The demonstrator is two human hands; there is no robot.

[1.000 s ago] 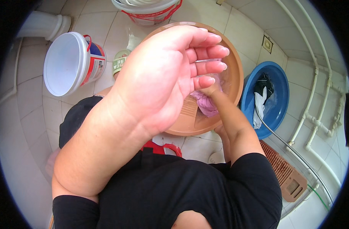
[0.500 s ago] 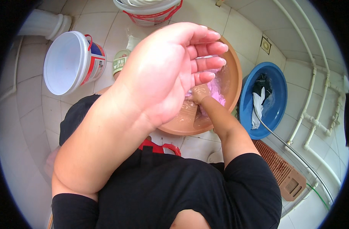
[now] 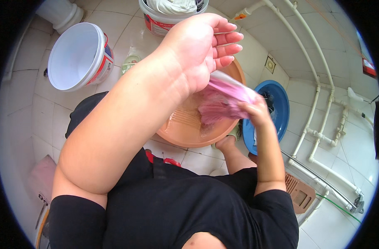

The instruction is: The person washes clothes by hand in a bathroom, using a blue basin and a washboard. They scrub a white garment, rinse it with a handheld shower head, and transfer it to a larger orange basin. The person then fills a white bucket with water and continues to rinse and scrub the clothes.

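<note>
My left hand [image 3: 202, 47] is raised over the basin, palm showing, fingers apart and slightly curled, with nothing in it. The forearm hides part of the view below. With my right hand [image 3: 255, 110] closed round one end, a wet pink cloth [image 3: 220, 101] stretches up and across the right side of the orange-brown basin [image 3: 185, 143]. The cloth's far end passes behind my left hand. A ridged washboard surface [image 3: 185, 120] slopes inside the basin, and water shows beside it.
A blue tub [image 3: 282, 95] with dark cloth stands right of the basin. On the left sits a white bucket [image 3: 69, 58]; another bucket [image 3: 156, 27], filled with cloth, is at the back. White pipes [image 3: 322, 124] line the right wall, near a brown slatted plastic piece [image 3: 301, 195].
My right hand has risen out of the basin and moved right, lifting the pink cloth with it. My left hand has shifted slightly up and stays open. The whole view has shifted a little.
</note>
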